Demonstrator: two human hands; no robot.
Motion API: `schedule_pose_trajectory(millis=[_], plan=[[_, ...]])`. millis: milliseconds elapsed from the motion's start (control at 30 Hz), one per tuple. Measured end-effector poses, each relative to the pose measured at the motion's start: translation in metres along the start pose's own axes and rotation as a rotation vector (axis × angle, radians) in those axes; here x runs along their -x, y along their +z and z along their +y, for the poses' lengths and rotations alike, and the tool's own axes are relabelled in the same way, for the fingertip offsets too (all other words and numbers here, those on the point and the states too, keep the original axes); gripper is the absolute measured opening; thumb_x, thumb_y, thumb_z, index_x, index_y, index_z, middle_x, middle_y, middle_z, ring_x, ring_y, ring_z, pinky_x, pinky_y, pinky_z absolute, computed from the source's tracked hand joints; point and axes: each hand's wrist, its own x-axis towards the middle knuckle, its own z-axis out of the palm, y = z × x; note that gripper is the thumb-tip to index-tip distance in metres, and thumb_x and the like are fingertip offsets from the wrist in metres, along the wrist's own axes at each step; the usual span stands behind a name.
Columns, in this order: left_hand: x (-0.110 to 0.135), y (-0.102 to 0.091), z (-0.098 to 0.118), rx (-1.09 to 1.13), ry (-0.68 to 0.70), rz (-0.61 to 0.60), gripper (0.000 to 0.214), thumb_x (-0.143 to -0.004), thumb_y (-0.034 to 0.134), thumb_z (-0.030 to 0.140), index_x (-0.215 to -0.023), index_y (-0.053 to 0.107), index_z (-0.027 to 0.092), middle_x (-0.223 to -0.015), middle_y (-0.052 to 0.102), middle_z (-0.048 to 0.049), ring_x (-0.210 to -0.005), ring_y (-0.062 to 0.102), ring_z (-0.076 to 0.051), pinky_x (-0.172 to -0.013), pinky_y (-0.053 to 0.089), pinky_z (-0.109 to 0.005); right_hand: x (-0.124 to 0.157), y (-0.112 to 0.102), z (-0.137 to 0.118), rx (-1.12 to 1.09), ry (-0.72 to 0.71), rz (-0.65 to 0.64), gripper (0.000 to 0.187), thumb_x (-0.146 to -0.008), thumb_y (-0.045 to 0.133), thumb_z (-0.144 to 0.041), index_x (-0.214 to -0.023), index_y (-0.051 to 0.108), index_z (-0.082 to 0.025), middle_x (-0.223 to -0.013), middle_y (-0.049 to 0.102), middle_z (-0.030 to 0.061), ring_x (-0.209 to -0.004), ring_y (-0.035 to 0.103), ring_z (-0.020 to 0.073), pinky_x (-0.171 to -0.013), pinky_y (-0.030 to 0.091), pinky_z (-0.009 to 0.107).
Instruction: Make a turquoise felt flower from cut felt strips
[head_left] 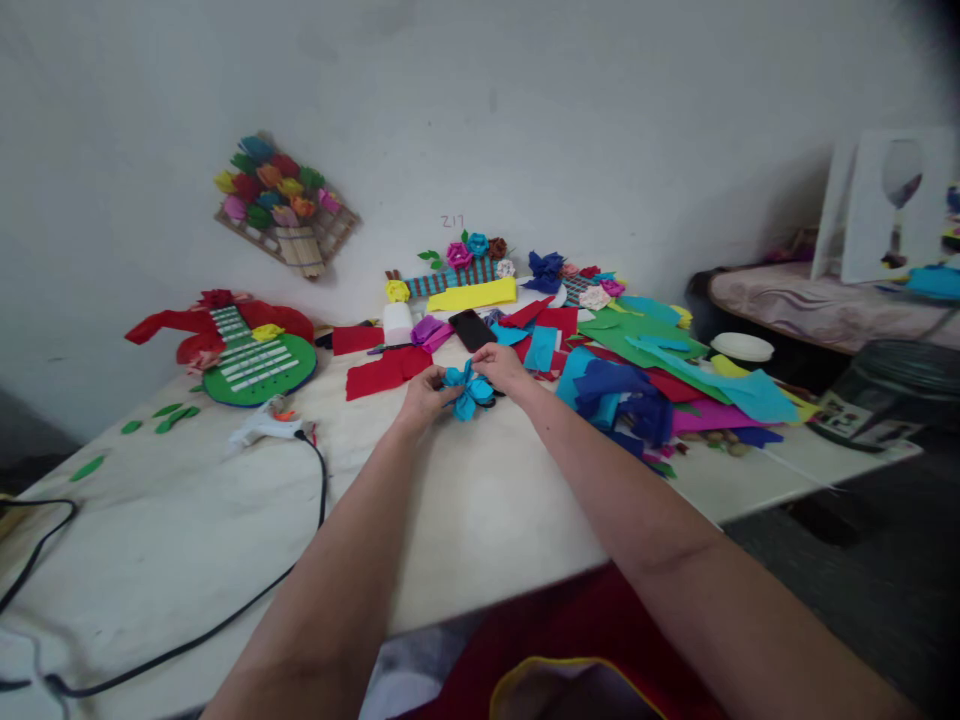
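Observation:
A light-blue paper flower [468,390] with several petals is held between my two hands above the middle of the table. My left hand [427,396] pinches its left side, fingers closed on a petal. From the upper right, my right hand [501,366] has its fingers closed on another petal. Something dark, partly hidden, shows at the flower's lower right. Just behind my hands lies a black phone [472,330]. Red paper pieces [385,374] lie to the left of it, along with a purple paper piece [431,333].
A white glue gun [268,424] with a black cord [325,478] lies on the table [480,520] at left. Green leaf shapes [178,417] and a decorated green board [259,370] are near it. Coloured paper [622,395] heaps at right, before a glass jar [877,395].

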Motion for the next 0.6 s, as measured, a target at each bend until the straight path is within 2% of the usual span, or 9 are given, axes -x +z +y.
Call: schedule_pose_trajectory(millis=[67,200,367,600], plan=[[-0.0019,-0.0006,-0.0025,-0.001,0.026,0.017,0.033,-0.046,0.077,0.028,-0.069,0.057,0.015,-0.064,0.058,0.0008,-0.058,0.053,-0.011,-0.058,0.044,-0.025,0.0009,-0.0012,-0.0003,0.013,-0.008,-0.005,0.002,-0.061,0.054,-0.018,-0.061,0.055,-0.016,-0.052,0.051,-0.0049,-0.051,0.046,0.0086,-0.051,0.037,0.020],[-0.0050,-0.0005,-0.0060,-0.015,0.078,0.054,0.030,-0.047,0.076,0.025,-0.069,0.059,0.015,-0.066,0.059,0.0003,-0.062,0.054,-0.012,-0.063,0.045,-0.027,0.0037,-0.0040,-0.0038,0.045,-0.024,0.005,0.007,-0.061,0.055,-0.021,-0.056,0.054,-0.016,-0.049,0.048,-0.0049,-0.052,0.045,0.0089,-0.052,0.036,0.020],[-0.0076,0.0001,-0.0087,-0.097,0.136,0.099,0.026,-0.048,0.074,0.024,-0.068,0.059,0.016,-0.066,0.058,0.0005,-0.063,0.053,-0.012,-0.064,0.044,-0.026,0.0061,-0.0044,-0.0087,0.027,0.007,-0.022,0.016,-0.060,0.056,-0.028,-0.051,0.051,-0.016,-0.046,0.043,-0.0055,-0.049,0.040,0.0080,-0.048,0.031,0.021],[-0.0073,0.0012,-0.0063,-0.133,0.145,0.140,0.022,-0.049,0.072,0.021,-0.065,0.059,0.016,-0.063,0.057,0.0009,-0.061,0.051,-0.012,-0.063,0.042,-0.025,0.0011,-0.0005,0.0006,0.014,0.076,-0.008,0.013,-0.056,0.054,-0.026,-0.048,0.050,-0.016,-0.044,0.040,-0.0050,-0.046,0.037,0.0081,-0.046,0.029,0.022]])
